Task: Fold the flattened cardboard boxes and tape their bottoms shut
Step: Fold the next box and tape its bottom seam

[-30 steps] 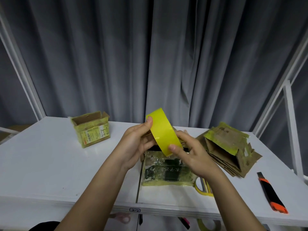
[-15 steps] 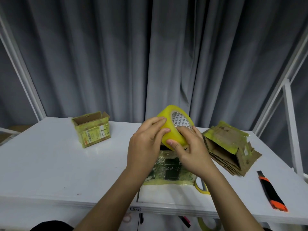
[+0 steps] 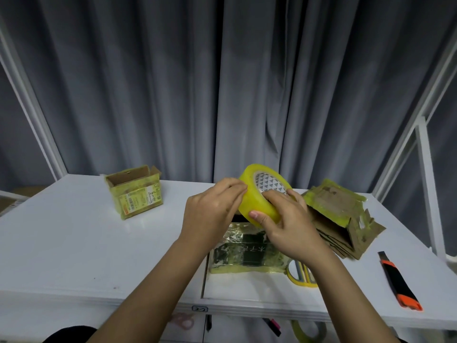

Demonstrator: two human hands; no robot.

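Right hand (image 3: 286,226) gripping yellow tape roll (image 3: 265,194) steady, left hand (image 3: 212,210) pinching at its rim: find the loose end, peel slowly, then draw it down onto the taped box (image 3: 244,252) lying just below both hands.

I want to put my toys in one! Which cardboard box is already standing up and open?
The small yellow-taped box at the far left stands upright with its top open. The stack of boxes on the right is still flattened.

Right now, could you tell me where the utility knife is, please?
In the head view, the utility knife lies on the white table at the far right, near its front edge, beyond the stack of flattened boxes.
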